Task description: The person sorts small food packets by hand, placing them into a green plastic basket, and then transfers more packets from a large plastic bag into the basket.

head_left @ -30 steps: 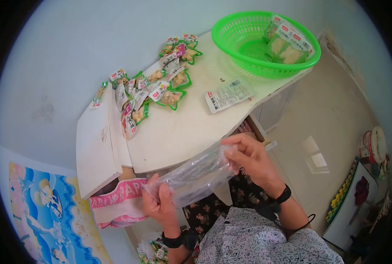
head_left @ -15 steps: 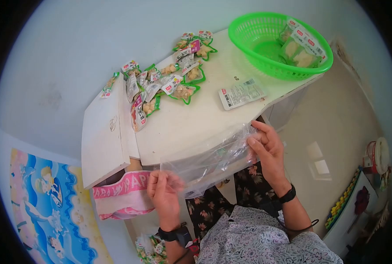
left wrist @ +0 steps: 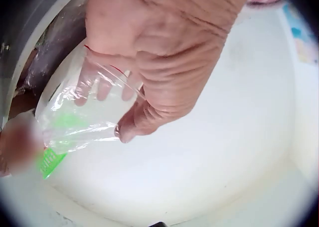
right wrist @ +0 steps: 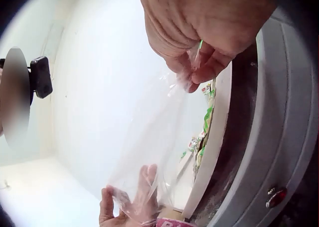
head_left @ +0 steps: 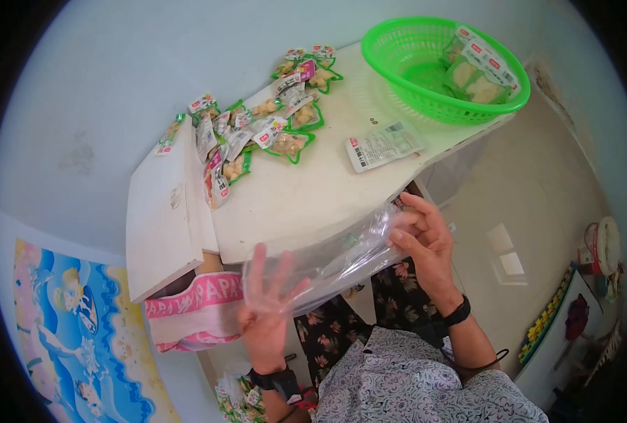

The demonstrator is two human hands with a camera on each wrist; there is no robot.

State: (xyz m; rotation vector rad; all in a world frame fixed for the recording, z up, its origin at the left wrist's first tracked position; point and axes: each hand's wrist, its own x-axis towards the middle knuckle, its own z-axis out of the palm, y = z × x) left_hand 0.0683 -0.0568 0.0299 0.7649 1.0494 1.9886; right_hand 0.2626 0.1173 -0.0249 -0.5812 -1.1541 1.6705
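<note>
A clear plastic bag (head_left: 334, 264) stretches between the two hands in front of the white table. The right hand (head_left: 426, 247) pinches one end of it between thumb and fingers; the right wrist view shows the pinched plastic (right wrist: 184, 80) bunched there. The left hand (head_left: 265, 310) is at the other end with fingers spread and straight. In the left wrist view, the fingers of the left hand (left wrist: 149, 62) show through the clear film (left wrist: 75, 132), inside the bag's mouth or behind it; which one I cannot tell. The left thumb is outside the film.
Small snack packets (head_left: 285, 144) lie along the back left of the white table (head_left: 285, 211). A flat grey packet (head_left: 384, 146) lies at the right. A green basket (head_left: 433, 106) with packets stands at the back right corner. A pink and white cloth (head_left: 197, 314) hangs from an open drawer.
The left fingers, which pinched the bag's end, have opened and spread at it. Both hands have shifted right since a second ago, the right one still pinching.
</note>
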